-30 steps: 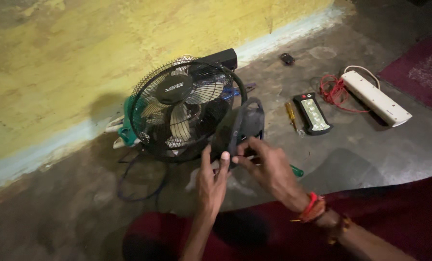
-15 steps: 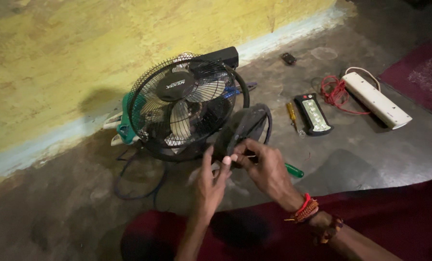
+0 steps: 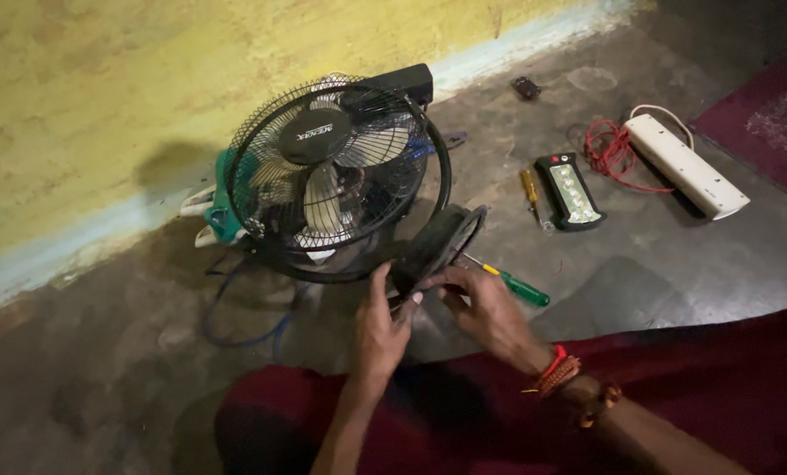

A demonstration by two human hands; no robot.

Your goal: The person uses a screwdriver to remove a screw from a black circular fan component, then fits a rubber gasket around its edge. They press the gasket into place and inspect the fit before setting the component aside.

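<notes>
fan: caged table fan standing on the floor by the yellow wall, just up-left of your fingers; its round base is tipped up at the lower right rim.
cord: blue-dark loop on the floor, left of both hands, apart from them.
left hand: fingers curled up against the base's lower edge, thumb pressing a thin dark rim or cable there; clenched lightly on it, exact grip hard to tell.
right hand: fingertips pinch the same edge from the right, touching the base, almost meeting your left fingers.
step: looks like you're working the base rim or cable, mid-step.
next move: needs both hands steady and a firmer pinch, tool likely.
green screwdriver: on the floor just above your right knuckles, not held.
yellow screwdriver, black lamp unit, white power strip: well right, out of reach.
</notes>
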